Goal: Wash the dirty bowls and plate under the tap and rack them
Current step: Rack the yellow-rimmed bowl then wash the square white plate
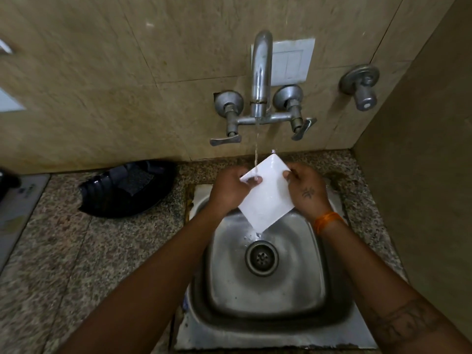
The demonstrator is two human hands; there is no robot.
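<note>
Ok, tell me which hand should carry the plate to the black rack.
Probably the left hand: it grips the white square plate on the side nearer the black rack, left of the sink.

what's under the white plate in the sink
Below the tilted white plate lie the bare steel sink and its drain, with water dripping off the plate's lower corner. The basin's back part is hidden by the plate and both hands.

Dim, warm indoor light is seen throughout. Soft glare is caught on the tap (261,72) and sink (270,297) basin. Wide-angle bending and motion blur are noticed toward the left frame edge.
</note>
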